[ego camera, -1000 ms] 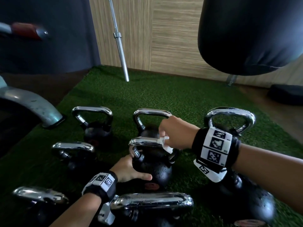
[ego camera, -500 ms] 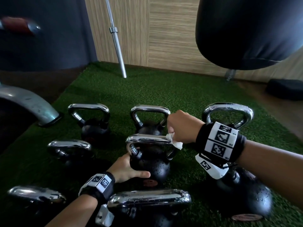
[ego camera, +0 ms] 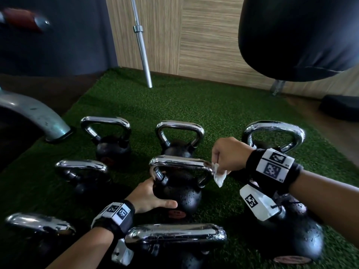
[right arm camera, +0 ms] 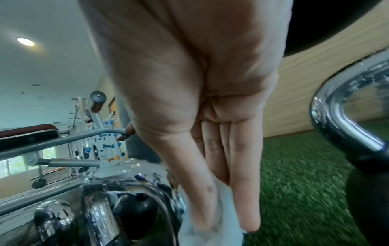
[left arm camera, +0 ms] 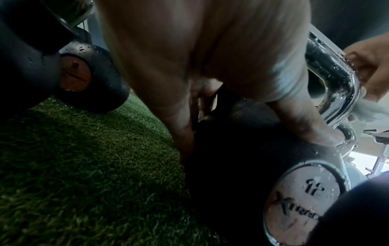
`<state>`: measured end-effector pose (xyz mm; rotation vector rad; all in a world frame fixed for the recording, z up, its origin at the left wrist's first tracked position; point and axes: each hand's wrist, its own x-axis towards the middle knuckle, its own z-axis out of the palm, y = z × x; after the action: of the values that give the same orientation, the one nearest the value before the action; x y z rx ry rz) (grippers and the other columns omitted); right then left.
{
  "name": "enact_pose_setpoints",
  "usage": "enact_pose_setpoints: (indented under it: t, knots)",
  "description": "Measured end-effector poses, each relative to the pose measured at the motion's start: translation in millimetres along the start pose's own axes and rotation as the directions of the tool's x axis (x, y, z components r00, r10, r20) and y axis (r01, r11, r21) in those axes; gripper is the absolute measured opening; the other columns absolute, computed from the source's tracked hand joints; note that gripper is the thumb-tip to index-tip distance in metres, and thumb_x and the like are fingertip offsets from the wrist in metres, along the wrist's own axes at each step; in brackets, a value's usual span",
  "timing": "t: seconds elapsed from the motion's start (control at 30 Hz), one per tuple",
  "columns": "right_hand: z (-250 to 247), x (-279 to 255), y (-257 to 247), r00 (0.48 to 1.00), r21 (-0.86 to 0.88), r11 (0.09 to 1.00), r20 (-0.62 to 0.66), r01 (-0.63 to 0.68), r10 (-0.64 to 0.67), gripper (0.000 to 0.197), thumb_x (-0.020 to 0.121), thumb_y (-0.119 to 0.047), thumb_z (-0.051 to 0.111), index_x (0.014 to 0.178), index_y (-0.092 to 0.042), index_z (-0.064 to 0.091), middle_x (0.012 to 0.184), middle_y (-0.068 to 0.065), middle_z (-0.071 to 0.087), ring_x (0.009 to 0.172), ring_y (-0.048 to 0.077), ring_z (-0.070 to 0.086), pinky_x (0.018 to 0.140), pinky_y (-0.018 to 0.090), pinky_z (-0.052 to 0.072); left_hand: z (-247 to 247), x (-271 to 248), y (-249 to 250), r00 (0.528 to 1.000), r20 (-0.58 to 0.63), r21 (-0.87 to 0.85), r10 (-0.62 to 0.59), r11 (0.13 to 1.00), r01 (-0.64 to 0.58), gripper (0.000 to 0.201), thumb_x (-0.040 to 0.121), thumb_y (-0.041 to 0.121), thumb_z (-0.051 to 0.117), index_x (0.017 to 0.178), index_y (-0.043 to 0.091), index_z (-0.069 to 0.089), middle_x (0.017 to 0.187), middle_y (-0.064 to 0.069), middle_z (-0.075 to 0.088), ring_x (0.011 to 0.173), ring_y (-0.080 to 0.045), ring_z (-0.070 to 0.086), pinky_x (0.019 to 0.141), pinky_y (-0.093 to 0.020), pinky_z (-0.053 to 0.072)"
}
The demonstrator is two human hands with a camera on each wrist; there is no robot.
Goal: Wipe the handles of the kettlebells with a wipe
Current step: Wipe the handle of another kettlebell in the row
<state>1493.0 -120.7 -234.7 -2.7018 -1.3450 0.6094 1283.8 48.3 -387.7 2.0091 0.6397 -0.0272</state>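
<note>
1. My right hand (ego camera: 230,155) pinches a crumpled white wipe (ego camera: 219,175) between thumb and fingers, with the loose end hanging below my knuckles.
2. The wipe sits against the right end of the chrome handle (ego camera: 180,164) of the middle kettlebell (ego camera: 177,195), just where the bar bends down.
3. In the right wrist view my fingers (right arm camera: 242,191) lie straight and close together, thumb against them, the wipe (right arm camera: 210,229) bunched between them beside the wet chrome.
4. My left hand (ego camera: 150,197) holds the black body of that same kettlebell, thumb laid across its front and fingers wrapped round the left side below the handle's foot.
5. The kettlebell stands upright on the green turf (ego camera: 194,113), water droplets on its body and handle.
6. More kettlebells stand around it in rows: two behind it (ego camera: 179,140), one to its left (ego camera: 82,171), a larger one (ego camera: 287,230) under my right wrist.
7. A steel bar (ego camera: 141,43) leans on the wooden wall, and a black punching bag (ego camera: 299,33) hangs at the upper right.
</note>
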Motion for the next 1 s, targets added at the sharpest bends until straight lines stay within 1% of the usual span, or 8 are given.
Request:
enact_pose_setpoints:
  t: [0.27,0.43,0.53,0.6,0.7,0.77,0.87,1.0]
  knots:
    - [46,14,3,0.971,0.245,0.959,0.225,-0.14,0.084,0.022,0.064,0.003,0.091,0.078,-0.001,0.075,0.087,0.016,0.079,0.082,0.028,0.079,0.079,0.046,0.065,0,2,-6,0.999,-0.004,-0.015,-0.052,0.999,0.052,0.084,0.04,0.067,0.096,0.114,0.044,0.062,0.114,0.02,0.071,0.112,0.002,0.063,0.107,-0.028,0.048]
    - [45,17,9,0.973,0.213,0.97,0.222,-0.118,0.069,0.019,0.066,0.001,0.092,0.075,-0.001,0.075,0.079,0.015,0.077,0.069,0.022,0.076,0.073,0.039,0.066,-3,0,-1,0.996,-0.007,0.076,-0.085,0.993,0.085,0.075,0.046,0.061,0.095,0.109,0.041,0.06,0.109,0.021,0.068,0.111,0.0,0.062,0.095,-0.017,0.046]
    - [18,16,4,0.951,0.04,0.996,0.303,-0.083,0.067,0.019,0.072,-0.006,0.091,0.083,-0.003,0.076,0.084,0.014,0.078,0.068,0.02,0.076,0.072,0.034,0.064,-16,-1,-1,0.993,0.051,0.253,-0.106,0.963,0.09,0.082,0.053,0.054,0.096,0.121,0.035,0.053,0.122,0.02,0.057,0.118,-0.006,0.056,0.1,-0.02,0.044]
    - [-5,16,2,0.975,-0.031,0.997,0.209,-0.071,0.076,0.029,0.07,-0.009,0.093,0.095,-0.005,0.078,0.086,0.011,0.08,0.066,0.018,0.075,0.07,0.034,0.064,-34,1,-2,0.995,0.026,0.326,-0.096,0.942,0.082,0.075,0.06,0.042,0.094,0.125,0.029,0.06,0.13,0.012,0.061,0.113,-0.007,0.059,0.099,-0.019,0.047]
    - [-38,10,-3,1.0,0.014,1.0,0.002,-0.027,0.027,0.026,0.076,-0.009,0.089,0.099,-0.011,0.077,0.082,0.005,0.079,0.062,0.015,0.075,0.062,0.026,0.062,-69,-2,13,0.983,-0.179,0.254,0.043,0.967,0.004,0.04,0.084,0.006,0.077,0.1,0.041,0.067,0.11,0.011,0.074,0.086,0.01,0.064,0.074,-0.002,0.045]
    - [-50,5,-10,0.993,0.094,0.994,-0.113,0.053,-0.042,0.021,0.078,-0.012,0.087,0.096,-0.013,0.077,0.081,0.005,0.08,0.064,0.012,0.076,0.06,0.019,0.058,-91,-8,38,0.921,-0.341,0.22,0.19,0.968,-0.118,0.033,0.092,0.014,0.072,0.112,0.04,0.069,0.113,0.014,0.074,0.09,0.013,0.067,0.077,-0.001,0.045]
    - [-48,-7,-27,0.916,0.084,0.968,-0.352,0.237,-0.194,0.019,0.077,-0.023,0.088,0.094,-0.022,0.08,0.08,-0.01,0.076,0.065,-0.001,0.067,0.057,0.006,0.048,-109,-23,83,0.841,-0.37,0.234,0.394,0.916,-0.325,0.029,0.096,0.041,0.065,0.123,0.031,0.071,0.113,0.02,0.073,0.101,0.012,0.067,0.088,-0.006,0.048]
    - [-32,-20,-53,0.813,0.186,0.875,-0.494,0.447,-0.31,0.02,0.074,-0.027,0.091,0.09,-0.026,0.079,0.088,-0.015,0.072,0.069,0.0,0.067,0.063,0.01,0.051,-106,-29,121,0.907,-0.258,-0.204,0.332,0.899,-0.387,0.047,0.094,0.044,0.061,0.133,0.017,0.066,0.121,0.006,0.074,0.113,-0.008,0.07,0.098,-0.028,0.056]
